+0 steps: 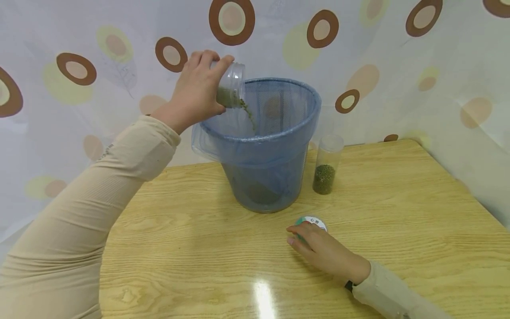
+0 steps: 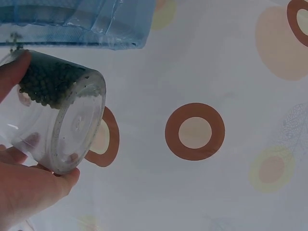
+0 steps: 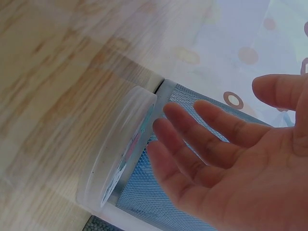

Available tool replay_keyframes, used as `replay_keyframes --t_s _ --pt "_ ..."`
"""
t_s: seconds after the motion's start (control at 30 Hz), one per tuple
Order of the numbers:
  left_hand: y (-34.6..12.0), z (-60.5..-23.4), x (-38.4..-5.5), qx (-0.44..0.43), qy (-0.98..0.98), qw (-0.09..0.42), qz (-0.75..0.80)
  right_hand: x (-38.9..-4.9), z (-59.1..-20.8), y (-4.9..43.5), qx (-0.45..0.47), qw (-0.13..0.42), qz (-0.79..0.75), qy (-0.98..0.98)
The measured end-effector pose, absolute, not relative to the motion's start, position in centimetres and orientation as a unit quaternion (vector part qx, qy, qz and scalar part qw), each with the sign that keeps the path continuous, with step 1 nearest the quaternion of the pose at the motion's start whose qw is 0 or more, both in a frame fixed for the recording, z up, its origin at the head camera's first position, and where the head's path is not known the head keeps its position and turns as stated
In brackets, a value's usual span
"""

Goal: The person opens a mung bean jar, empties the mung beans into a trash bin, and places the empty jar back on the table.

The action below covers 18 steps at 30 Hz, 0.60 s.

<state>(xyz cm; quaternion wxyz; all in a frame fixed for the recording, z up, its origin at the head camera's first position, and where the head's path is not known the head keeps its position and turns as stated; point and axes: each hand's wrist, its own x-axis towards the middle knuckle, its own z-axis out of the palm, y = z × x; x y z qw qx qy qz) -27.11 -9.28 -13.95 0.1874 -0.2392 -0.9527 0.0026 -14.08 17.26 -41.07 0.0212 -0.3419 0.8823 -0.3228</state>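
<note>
My left hand (image 1: 197, 88) grips a clear plastic jar (image 1: 235, 79), tipped sideways over the left rim of a blue mesh bin (image 1: 264, 188). Small green beans (image 2: 50, 82) lie along the jar's lower side, and a thin stream of them falls from its mouth into the bin. Clear plastic film (image 1: 207, 144) lines the bin and folds over its rim. On the table, a round lid (image 1: 316, 221) with a white and green label lies partly hidden under my right hand (image 1: 328, 250). In the right wrist view, that hand's fingers are loosely extended beside the lid.
A tall clear jar (image 1: 330, 155), part filled with greenish grains, stands right of the bin on the wooden table (image 1: 159, 248). A patterned white curtain (image 1: 131, 26) hangs close behind the bin and along the right side.
</note>
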Motion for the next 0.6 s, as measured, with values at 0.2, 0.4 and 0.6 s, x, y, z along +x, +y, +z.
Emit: replay_keyframes --t_s 0.2,0.4,0.6 --pt "-9.38 -13.99 -27.13 -0.24 -0.952 0.189 0.004 -14.01 -41.01 17.26 -0.342 0.022 -0.323 0.882" --pt "-9.4 -14.09 -27.22 -0.243 -0.951 0.192 0.006 -14.08 -41.12 17.26 -0.342 0.022 -0.321 0.883" --pt "-9.33 -14.07 -27.2 -0.242 -0.951 0.192 0.015 -14.08 -41.23 17.26 -0.34 0.021 -0.32 0.884"
